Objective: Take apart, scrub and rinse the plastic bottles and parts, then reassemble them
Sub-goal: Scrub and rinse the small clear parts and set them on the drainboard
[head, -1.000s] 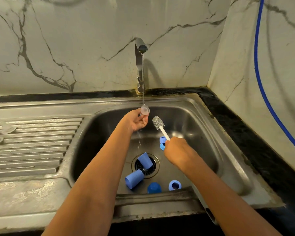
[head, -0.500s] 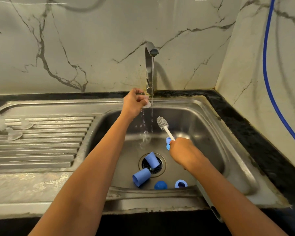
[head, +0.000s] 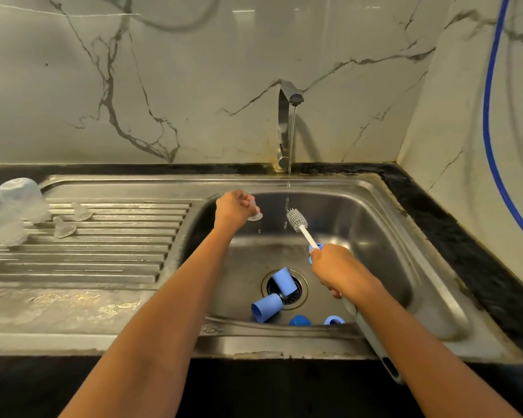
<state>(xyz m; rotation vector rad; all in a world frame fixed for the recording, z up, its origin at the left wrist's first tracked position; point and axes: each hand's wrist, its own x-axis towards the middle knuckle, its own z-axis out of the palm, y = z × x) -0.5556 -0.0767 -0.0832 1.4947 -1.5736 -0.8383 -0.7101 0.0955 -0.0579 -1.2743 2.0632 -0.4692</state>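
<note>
My left hand (head: 233, 209) grips a clear silicone teat (head: 255, 215) over the left part of the sink basin (head: 384, 236), just left of the running water; drops fall from it. My right hand (head: 335, 268) holds the bottle brush (head: 296, 219) by its white handle, bristle head up beside the stream. Two blue caps (head: 283, 282) (head: 266, 307) lie at the drain. A blue dome lid (head: 299, 320) and a blue ring (head: 334, 320) lie at the basin's near wall. Another blue ring (head: 311, 257) shows partly behind my right hand.
The tap (head: 286, 116) runs a thin stream into the basin. On the drainboard (head: 103, 251) at the left stand upturned clear bottles (head: 21, 200) and two clear teats (head: 62, 227) (head: 81, 212). A blue hose (head: 492, 116) hangs on the right wall.
My left hand has drawn the teat left and out of the water stream. The view has tilted up and shifted, showing more of the drainboard. My right hand keeps the brush steady.
</note>
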